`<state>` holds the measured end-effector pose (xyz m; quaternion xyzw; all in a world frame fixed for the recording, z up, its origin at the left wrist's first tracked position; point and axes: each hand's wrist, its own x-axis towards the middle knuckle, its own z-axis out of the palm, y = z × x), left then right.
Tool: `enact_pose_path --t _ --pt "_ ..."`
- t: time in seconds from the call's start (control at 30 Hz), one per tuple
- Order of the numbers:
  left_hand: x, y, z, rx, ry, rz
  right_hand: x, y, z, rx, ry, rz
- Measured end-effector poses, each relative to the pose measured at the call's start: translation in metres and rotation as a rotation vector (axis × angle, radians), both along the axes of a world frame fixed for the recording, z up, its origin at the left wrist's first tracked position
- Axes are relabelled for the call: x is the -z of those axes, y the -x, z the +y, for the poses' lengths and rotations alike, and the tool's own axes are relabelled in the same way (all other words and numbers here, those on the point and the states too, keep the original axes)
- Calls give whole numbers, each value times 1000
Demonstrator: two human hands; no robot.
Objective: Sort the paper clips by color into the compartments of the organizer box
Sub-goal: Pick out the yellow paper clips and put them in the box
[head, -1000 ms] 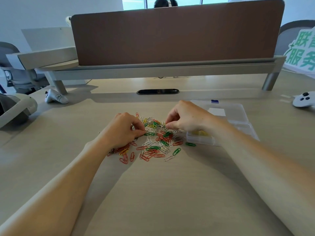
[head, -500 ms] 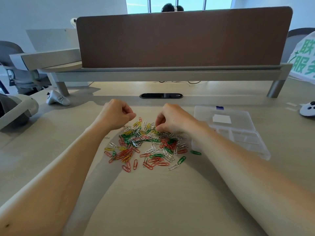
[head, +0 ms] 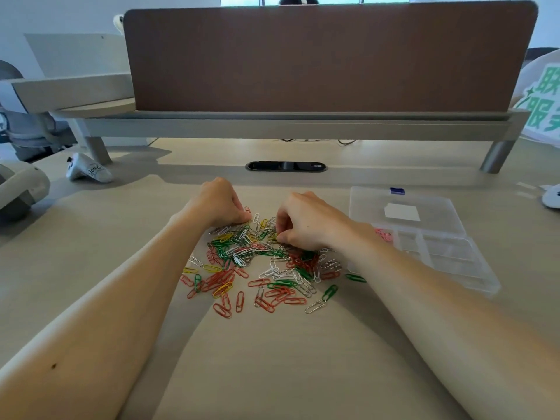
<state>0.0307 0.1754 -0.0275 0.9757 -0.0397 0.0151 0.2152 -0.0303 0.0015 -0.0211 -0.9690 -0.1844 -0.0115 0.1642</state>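
A loose pile of red, green, yellow, white and silver paper clips [head: 266, 268] lies on the desk in front of me. My left hand [head: 219, 204] is at the pile's far left edge with its fingers curled. Its fingertips pinch at a clip beside a pink clip [head: 247, 210]. My right hand [head: 309, 222] rests on the pile's far side, thumb and fingers pinching a yellow clip [head: 274, 237]. To the right, the clear organizer box [head: 472, 268] lies open, with a few pink clips [head: 384, 235] in its near-left compartment. My right forearm hides the box's left edge.
A brown divider panel [head: 327, 56] on a grey rail closes off the back of the desk. A black cable slot [head: 286, 166] sits just beyond my hands. White controllers lie at far left [head: 88, 172] and far right [head: 551, 200]. A headset [head: 21, 189] sits at the left edge.
My left hand, lifted as a fist half a second ago, has come down onto the pile's far left edge. My right hand has stayed picking at the pile's far side.
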Motion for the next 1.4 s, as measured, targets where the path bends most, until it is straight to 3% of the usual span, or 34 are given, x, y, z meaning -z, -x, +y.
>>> enact_pose_path --t 0.23,0.63,1.4 --pt "-3 -2 4 39 39 129 -3 0 -4 17 -77 -12" --pt "-5 3 9 54 262 -47 -8 0 -9 9 -150 20" --pt "0 3 -5 106 -138 35 -8 -7 -21 49 -188 9"
